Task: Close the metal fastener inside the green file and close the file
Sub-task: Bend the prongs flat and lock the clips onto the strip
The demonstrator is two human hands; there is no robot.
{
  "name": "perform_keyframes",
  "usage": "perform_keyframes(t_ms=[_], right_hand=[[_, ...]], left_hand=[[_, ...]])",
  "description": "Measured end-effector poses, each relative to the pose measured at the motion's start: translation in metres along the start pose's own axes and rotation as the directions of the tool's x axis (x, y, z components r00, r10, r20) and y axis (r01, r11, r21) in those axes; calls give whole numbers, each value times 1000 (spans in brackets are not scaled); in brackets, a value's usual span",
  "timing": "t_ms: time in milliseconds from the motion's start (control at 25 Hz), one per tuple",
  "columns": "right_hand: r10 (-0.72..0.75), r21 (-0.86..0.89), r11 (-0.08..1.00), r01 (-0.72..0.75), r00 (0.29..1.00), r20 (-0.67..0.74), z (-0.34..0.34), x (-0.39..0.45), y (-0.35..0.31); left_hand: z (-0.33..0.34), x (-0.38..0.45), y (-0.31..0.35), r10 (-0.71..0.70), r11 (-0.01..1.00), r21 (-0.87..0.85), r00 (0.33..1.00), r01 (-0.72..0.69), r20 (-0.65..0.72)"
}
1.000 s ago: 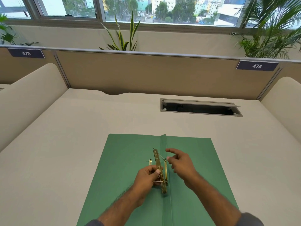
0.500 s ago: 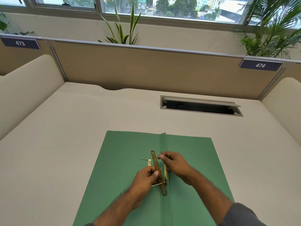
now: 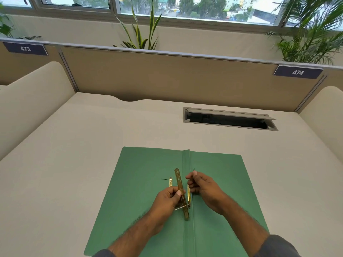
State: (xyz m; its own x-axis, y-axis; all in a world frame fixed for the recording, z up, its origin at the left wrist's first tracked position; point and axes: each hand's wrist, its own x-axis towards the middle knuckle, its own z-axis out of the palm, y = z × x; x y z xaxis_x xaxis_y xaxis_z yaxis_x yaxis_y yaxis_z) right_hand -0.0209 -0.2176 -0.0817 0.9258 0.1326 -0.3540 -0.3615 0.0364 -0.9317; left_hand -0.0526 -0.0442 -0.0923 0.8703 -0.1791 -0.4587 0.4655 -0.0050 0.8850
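Note:
The green file (image 3: 141, 182) lies open and flat on the desk, its spine fold running up the middle. A brass fastener bar (image 3: 180, 184) stands tilted over the fold, and my left hand (image 3: 167, 200) pinches it between thumb and fingers. One thin prong sticks out to the left at the bar's lower end. My right hand (image 3: 204, 188) is just right of the fold, fingers closed on the other thin prong (image 3: 193, 170), whose tip pokes up above the fingertips. A small brass slider (image 3: 170, 180) lies on the left flap.
The cream desk (image 3: 92, 145) has an open cable slot (image 3: 229, 120) at the back right. Tan partition panels with labels 473 and 474 wall the back. Curved cream dividers stand at both sides. Plants sit behind the partition.
My right hand went from fingers spread over the fastener to pinching the upper prong and pulling it slightly right. My left hand keeps hold of the bar. The view shifted a little.

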Motion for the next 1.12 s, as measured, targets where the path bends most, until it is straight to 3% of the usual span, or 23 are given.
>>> perform_keyframes(t_ms=[160,400,520,960,1120], right_hand=[[5,-25,1000,-6,1000,-22,-2,1,3],[-37,-371,927,56,998,56,-2,1,1],[-62,-464,881,91,995,77,-2,0,-1],[-60,-374,924,79,996,62,-6,-4,3],[-38,-267,962,53,998,59,-4,-6,3]], left_hand=[[0,-1,1,4,1000,-6,1000,-4,3],[1,-4,3,3,1000,-21,1000,-3,-1],[1,-4,2,3,1000,-30,1000,-3,-2],[3,-1,2,-2,999,39,1000,3,-18],[6,1,2,7,997,71,1000,-6,-6]])
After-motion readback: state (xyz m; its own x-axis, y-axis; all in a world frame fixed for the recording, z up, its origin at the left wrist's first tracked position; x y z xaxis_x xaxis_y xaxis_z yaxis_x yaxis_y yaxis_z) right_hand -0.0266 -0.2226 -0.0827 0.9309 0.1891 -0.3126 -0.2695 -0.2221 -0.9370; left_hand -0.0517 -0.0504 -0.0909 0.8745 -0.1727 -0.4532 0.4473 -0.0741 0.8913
